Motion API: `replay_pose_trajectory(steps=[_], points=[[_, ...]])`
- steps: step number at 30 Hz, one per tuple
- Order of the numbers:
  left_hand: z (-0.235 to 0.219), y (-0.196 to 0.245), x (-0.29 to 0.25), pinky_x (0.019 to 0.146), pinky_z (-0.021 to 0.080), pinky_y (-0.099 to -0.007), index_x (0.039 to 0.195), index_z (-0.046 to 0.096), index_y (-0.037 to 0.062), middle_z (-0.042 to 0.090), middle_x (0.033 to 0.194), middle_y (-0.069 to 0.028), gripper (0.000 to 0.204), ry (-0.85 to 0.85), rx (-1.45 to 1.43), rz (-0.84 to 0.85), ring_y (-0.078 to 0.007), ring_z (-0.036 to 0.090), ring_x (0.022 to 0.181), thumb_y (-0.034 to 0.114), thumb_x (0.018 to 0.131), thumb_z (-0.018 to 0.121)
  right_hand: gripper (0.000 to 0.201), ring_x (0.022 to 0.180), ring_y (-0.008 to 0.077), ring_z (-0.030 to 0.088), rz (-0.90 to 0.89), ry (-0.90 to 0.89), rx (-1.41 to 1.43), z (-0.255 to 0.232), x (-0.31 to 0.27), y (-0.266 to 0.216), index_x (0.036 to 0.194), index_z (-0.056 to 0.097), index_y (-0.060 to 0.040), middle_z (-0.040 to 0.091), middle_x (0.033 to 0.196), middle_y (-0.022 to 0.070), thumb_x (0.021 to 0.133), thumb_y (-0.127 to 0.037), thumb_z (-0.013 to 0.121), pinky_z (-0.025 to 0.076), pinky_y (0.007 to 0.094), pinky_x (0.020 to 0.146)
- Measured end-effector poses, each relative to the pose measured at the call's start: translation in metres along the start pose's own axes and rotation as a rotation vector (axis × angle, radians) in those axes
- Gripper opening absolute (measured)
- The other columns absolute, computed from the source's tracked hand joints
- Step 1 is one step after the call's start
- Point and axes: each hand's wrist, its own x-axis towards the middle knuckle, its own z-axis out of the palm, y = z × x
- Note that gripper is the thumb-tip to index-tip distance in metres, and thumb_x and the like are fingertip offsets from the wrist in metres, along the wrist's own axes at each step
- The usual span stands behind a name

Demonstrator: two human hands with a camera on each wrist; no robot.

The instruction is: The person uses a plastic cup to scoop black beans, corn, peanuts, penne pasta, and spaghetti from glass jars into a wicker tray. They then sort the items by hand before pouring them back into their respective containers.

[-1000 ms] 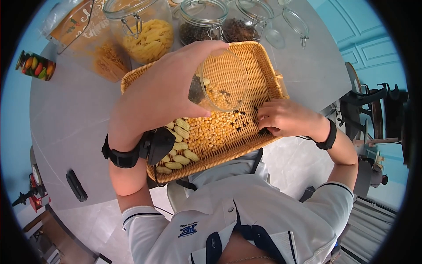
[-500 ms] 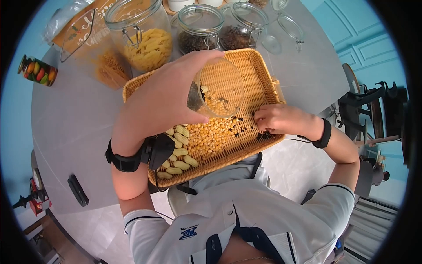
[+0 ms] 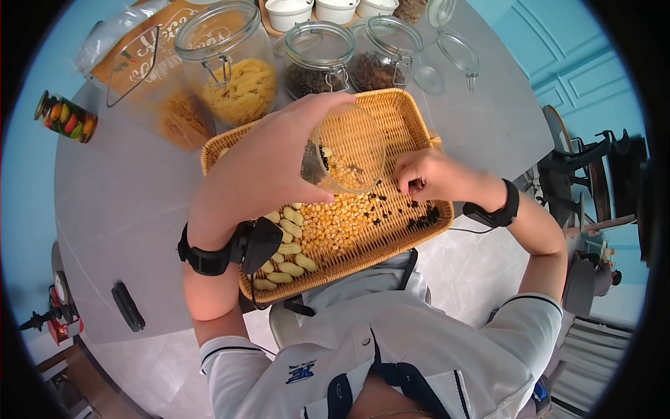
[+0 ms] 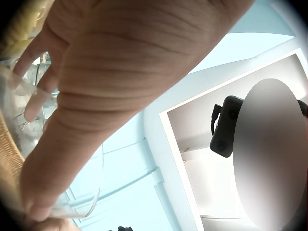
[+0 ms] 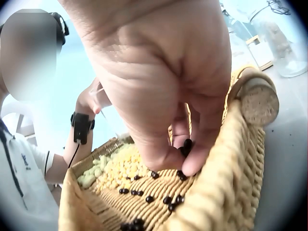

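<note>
My left hand [image 3: 262,164] grips a clear glass jar [image 3: 377,136], tilted over a rectangular wicker basket [image 3: 408,115]; dark contents show by its base. In the left wrist view, the thumb and fingers spread round the glass. My right hand [image 3: 443,176] is over the basket's right side, and in the right wrist view its thumb and fingertips pinch black beans [image 5: 186,148] close over the weave. More black beans [image 3: 424,219] lie scattered and clustered in the near right corner. Yellow corn kernels [image 3: 335,223] cover the middle, and unshelled peanuts [image 3: 289,268] the near left side.
Behind the basket stand a jar of penne pasta [image 3: 241,87] and two clip-top jars, one [image 3: 317,66] with dark contents. White ramekins [image 3: 289,10] sit farther back. A jar of colourful vegetables [image 3: 68,120] and a black case [image 3: 127,306] are at left.
My right hand has moved up and inward from the basket's near right corner, uncovering the clustered black beans. My left hand keeps the jar tilted; the head view has shifted slightly.
</note>
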Motion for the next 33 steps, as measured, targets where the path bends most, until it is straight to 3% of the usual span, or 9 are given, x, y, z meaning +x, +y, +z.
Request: replay_pose_trajectory(steps=[5,8,11,14,15,19,33], points=[[0.0,0.001,0.0,0.112,0.044,-0.0412,0.147,0.045,0.0046,0.054,0.146,-0.0172,0.096,0.006,-0.012,-0.005,-0.0361,0.052,0.133,0.009,0.063,0.089,0.021,0.084,0.0122,0.061,0.051,0.142,0.446,-0.047,0.009,-0.036,0.084,0.074,-0.0017,0.063,0.093,0.0044,0.071,0.014,0.068,0.05,0.0255,0.073],[0.002,0.0,0.0,0.111,0.044,-0.0416,0.147,0.044,0.0041,0.054,0.146,-0.0183,0.096,-0.002,-0.005,-0.008,-0.0368,0.052,0.133,0.011,0.063,0.09,0.014,0.085,0.0119,0.064,-0.133,0.198,0.445,-0.064,0.025,-0.061,0.086,0.073,0.0009,0.065,0.095,0.0052,0.076,0.008,0.067,0.056,0.0259,0.071],[0.003,-0.001,-0.001,0.11,0.044,-0.0421,0.148,0.043,0.0037,0.054,0.145,-0.0196,0.097,0.016,0.035,-0.002,-0.0377,0.052,0.132,0.012,0.063,0.09,0.021,0.085,0.0144,0.062,-0.189,0.241,0.526,-0.064,0.046,-0.089,0.085,0.075,-0.0021,0.064,0.093,0.0041,0.071,0.013,0.07,0.05,0.0267,0.076],[0.001,0.001,-0.004,0.109,0.045,-0.0424,0.148,0.043,0.0033,0.055,0.143,-0.0205,0.097,0.028,0.044,-0.019,-0.0385,0.052,0.132,0.011,0.063,0.09,0.013,0.082,0.0172,0.066,-0.313,0.323,0.08,-0.055,0.059,-0.092,0.086,0.073,-0.0023,0.065,0.093,0.0046,0.076,0.005,0.07,0.055,0.0302,0.071],[0.0,0.001,-0.002,0.109,0.045,-0.0424,0.147,0.043,0.0032,0.055,0.143,-0.0207,0.096,0.02,0.012,-0.022,-0.0387,0.052,0.132,0.011,0.064,0.09,0.014,0.082,0.0244,0.067,-0.359,0.302,0.056,-0.053,0.061,-0.094,0.087,0.073,-0.0036,0.065,0.093,0.0053,0.077,0.005,0.071,0.054,0.0343,0.073],[0.002,-0.003,0.0,0.109,0.044,-0.0407,0.148,0.047,0.008,0.058,0.142,-0.0143,0.098,0.047,-0.049,-0.018,-0.0341,0.055,0.13,0.014,0.06,0.091,0.013,0.086,0.0293,0.067,-0.36,0.257,-0.027,-0.047,0.057,-0.1,0.089,0.07,-0.0032,0.068,0.093,0.0063,0.078,0.004,0.072,0.054,0.0388,0.076],[0.0,0.0,0.0,0.112,0.043,-0.0396,0.147,0.046,0.0051,0.057,0.143,-0.0143,0.097,0.054,-0.044,-0.029,-0.032,0.054,0.134,0.016,0.061,0.09,0.016,0.084,0.019,0.07,-0.33,0.395,0.123,-0.05,0.055,-0.096,0.092,0.074,-0.0038,0.07,0.089,0.0065,0.079,0.006,0.076,0.056,0.0317,0.076]])
